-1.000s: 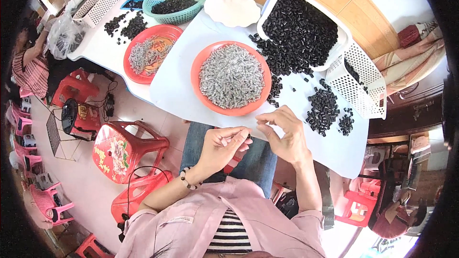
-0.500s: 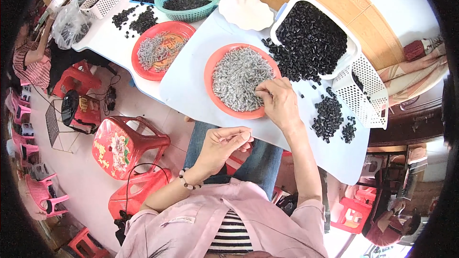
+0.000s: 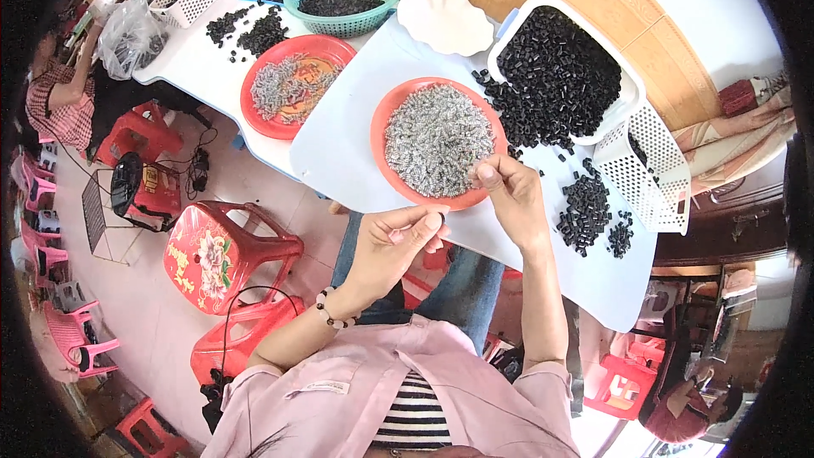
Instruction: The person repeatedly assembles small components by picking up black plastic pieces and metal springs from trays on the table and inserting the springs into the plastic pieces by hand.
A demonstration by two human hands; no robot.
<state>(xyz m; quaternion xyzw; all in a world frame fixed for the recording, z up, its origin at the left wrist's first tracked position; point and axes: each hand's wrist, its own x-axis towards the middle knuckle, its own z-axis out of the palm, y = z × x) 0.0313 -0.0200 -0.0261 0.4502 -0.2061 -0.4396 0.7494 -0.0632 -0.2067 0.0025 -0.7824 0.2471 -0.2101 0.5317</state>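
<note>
My left hand [image 3: 397, 242] is closed in a pinch in front of the near edge of the table, with a small black cylindrical piece [image 3: 442, 218] showing at the thumb and fingertip. My right hand [image 3: 511, 195] pinches thumb against forefinger over the near right rim of an orange-red plate [image 3: 380, 157]. Whatever lies in that pinch is too small to make out. Heaped on the plate are many small silvery metal parts [image 3: 437, 131], which look like springs. To its right, loose black cylindrical pieces [image 3: 585, 208] lie in piles on the pale blue table [image 3: 339, 171].
A white tub [image 3: 632, 89] of black pieces stands tipped at the back right, beside a white perforated basket [image 3: 644, 171]. Farther left are a second red plate [image 3: 254, 110], a green basket [image 3: 339, 21] and a scalloped white dish [image 3: 445, 24]. Red stools [image 3: 229, 259] stand left. Another person [image 3: 64, 102] sits far left.
My right hand has drawn back a little from the silvery heap toward the plate's near rim. My left hand has turned slightly, and its black piece now shows. The whole view has shifted a little.
</note>
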